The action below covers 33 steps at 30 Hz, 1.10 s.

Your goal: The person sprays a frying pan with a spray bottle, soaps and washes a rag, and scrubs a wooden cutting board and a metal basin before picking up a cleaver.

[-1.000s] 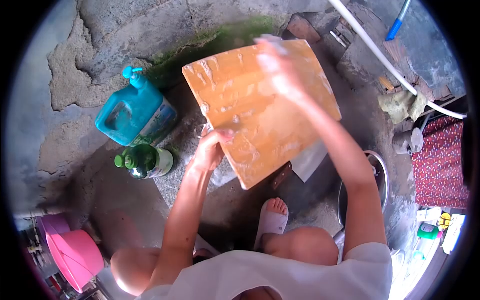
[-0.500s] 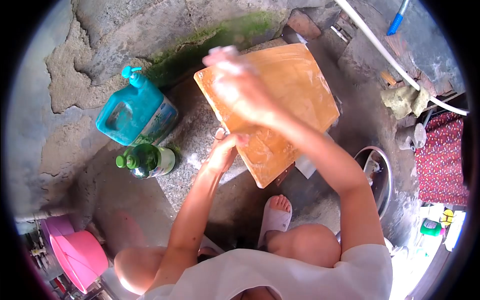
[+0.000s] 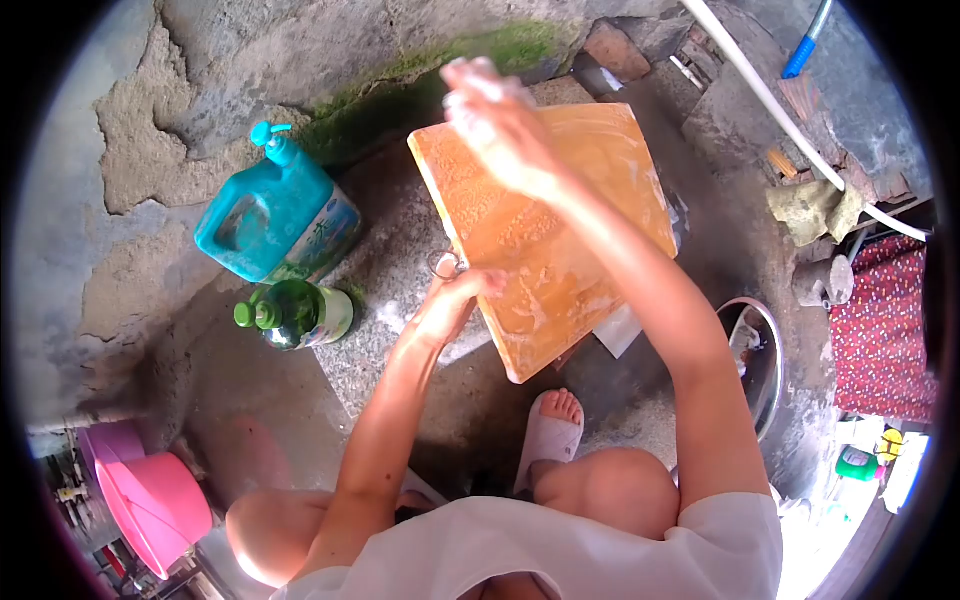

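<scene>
A wooden board (image 3: 560, 230) with streaks of white suds is tilted over a stone block. My left hand (image 3: 462, 290) grips its left edge near a metal ring, thumb on the face and the other fingers hidden behind. Over the board's upper left part is my right hand (image 3: 495, 125), foamy and blurred; its fingers look bent together, and whatever they hold is hidden in foam. Part of a pale flat blade (image 3: 618, 332) shows under the board's lower edge.
Left of the board stand a blue pump jug (image 3: 275, 215) and a green bottle (image 3: 298, 314). A metal basin (image 3: 765, 360) is at the right, pink tubs (image 3: 160, 510) at the lower left. A white hose (image 3: 765, 90) crosses the upper right, near a rag (image 3: 815, 208).
My right hand has swept from the board's top middle to its upper left, then up toward the top edge. The board and my left hand have shifted slightly right, and the upper left suds are spread differently.
</scene>
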Available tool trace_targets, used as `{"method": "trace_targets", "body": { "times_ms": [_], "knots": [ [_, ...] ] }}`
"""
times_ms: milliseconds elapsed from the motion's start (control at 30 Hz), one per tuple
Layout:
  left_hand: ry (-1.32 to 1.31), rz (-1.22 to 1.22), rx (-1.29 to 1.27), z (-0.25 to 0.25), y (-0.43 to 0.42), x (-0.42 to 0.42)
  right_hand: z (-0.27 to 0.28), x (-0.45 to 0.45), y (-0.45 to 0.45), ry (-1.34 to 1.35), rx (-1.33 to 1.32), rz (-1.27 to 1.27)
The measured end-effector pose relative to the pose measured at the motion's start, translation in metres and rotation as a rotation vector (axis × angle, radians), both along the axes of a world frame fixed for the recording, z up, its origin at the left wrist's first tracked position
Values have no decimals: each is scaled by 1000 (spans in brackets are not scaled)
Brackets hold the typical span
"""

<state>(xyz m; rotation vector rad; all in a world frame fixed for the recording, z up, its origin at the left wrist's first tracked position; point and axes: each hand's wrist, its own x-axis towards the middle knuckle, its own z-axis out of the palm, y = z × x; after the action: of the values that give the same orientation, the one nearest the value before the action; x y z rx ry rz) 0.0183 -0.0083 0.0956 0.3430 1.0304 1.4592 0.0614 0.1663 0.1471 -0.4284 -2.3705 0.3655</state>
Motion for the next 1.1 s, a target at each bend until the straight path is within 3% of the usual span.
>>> {"method": "trace_targets", "body": {
  "times_ms": [67, 200, 300, 333, 367, 400, 467, 567, 733, 867, 1033, 1100],
  "knots": [
    [7, 2, 12, -1, 0, 2, -11, -3, 2, 4, 2, -146],
    [92, -2, 2, 1, 5, 8, 3, -12, -59, 71, 23, 96],
    [2, -64, 56, -5, 0, -3, -4, 5, -28, 10, 53, 29],
    [-37, -53, 51, -10, -6, -9, -12, 20, -5, 55, -129, 46],
    [-74, -27, 65, -6, -7, -9, -22, 37, 23, -57, 6, -76],
    [-111, -3, 75, -1, -10, -8, -22, 54, 43, -75, -143, -175],
    [-158, 12, 66, -12, -14, -11, -24, 80, 79, -313, -41, -481],
    [-124, -43, 100, -21, -15, -19, -53, 104, 119, -112, -258, -651],
    [-80, 52, 136, -12, -8, -13, -64, 65, 48, 22, 29, -342],
    [-13, 12, 154, -20, 2, -25, -21, 29, -47, -10, -135, 160],
    [-173, 125, 232, -9, 1, -31, -4, 36, -82, -147, -70, 296],
    [-154, 80, 264, -16, -3, -38, -3, 62, -97, -200, -179, 311]
  ]
}}
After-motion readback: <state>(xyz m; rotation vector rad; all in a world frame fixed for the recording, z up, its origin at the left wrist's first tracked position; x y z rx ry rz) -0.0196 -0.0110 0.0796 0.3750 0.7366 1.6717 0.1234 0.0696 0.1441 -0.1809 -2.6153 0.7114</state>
